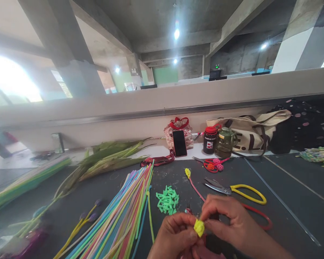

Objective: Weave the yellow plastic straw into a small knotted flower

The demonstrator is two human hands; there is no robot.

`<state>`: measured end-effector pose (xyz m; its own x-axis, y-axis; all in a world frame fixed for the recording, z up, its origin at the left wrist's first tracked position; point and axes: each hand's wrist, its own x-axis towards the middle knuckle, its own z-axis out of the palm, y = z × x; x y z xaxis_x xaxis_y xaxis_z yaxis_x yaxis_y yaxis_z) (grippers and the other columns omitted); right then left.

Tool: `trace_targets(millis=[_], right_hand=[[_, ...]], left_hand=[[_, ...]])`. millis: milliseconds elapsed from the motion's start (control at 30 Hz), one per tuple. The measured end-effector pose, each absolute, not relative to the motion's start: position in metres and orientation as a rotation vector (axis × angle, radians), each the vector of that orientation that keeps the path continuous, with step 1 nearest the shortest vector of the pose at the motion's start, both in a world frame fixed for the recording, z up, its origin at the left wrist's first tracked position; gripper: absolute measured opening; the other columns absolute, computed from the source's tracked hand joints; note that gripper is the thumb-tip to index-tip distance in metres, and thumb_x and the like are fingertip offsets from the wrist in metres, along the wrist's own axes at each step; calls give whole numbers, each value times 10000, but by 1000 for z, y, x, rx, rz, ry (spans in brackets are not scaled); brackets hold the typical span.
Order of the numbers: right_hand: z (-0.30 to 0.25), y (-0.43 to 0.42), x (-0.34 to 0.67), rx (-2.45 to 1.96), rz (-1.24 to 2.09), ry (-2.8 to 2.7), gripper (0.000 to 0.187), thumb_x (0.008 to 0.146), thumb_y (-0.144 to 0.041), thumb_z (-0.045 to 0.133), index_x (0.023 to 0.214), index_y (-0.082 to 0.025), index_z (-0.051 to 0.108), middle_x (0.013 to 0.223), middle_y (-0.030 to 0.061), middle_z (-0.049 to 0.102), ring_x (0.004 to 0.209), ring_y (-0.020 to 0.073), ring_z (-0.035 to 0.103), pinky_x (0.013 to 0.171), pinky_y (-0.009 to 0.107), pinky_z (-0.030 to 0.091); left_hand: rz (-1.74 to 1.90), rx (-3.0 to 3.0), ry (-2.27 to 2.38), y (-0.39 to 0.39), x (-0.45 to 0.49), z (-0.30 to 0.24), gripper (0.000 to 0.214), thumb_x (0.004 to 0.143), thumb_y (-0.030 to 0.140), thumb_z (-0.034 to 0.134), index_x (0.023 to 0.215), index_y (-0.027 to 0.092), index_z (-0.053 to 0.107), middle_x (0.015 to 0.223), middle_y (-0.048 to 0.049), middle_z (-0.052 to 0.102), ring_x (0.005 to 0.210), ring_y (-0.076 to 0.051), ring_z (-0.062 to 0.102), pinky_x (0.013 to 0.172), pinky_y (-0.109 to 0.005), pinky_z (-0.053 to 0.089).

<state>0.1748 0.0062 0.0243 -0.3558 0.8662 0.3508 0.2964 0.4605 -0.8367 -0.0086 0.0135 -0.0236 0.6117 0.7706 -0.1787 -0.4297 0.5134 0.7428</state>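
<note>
Between the fingertips of both hands is a small yellow woven ball (199, 227), which looks folded from thin plastic strips. My left hand (175, 232) pinches it from the left, thumb below. My right hand (229, 217) has its thumb and forefinger closed at the ball's upper right side. Something pink shows beneath the ball, partly hidden by the fingers. Just beyond the hands lies a pink stem (196, 189) tipped with a yellow bud (188, 173). Shears with yellow handles (248, 192) rest beyond my right hand, and a red handle (260, 217) shows partly behind it.
Long coloured straws (118, 212) fan out at left, beside a pile of cut green pieces (167, 200). Farther back are corn leaves (105, 158), a phone (179, 143), a red-lidded bottle (210, 140), a green jug (224, 142), red-handled scissors (209, 166) and a canvas bag (252, 131).
</note>
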Motion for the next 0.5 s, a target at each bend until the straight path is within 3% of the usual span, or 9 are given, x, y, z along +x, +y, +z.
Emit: trace_targets(millis=[500], right_hand=[[24,2,169,-1117,830,-1951,151,744,-71,505,674,-203,524,668,-42,535,627,107,494,570,202,381]], left_hand=[[717,727,484,15,-6,-22,211,617,221,765,809,175,689,644,-33,699,498,-82,611,504,-160,451]])
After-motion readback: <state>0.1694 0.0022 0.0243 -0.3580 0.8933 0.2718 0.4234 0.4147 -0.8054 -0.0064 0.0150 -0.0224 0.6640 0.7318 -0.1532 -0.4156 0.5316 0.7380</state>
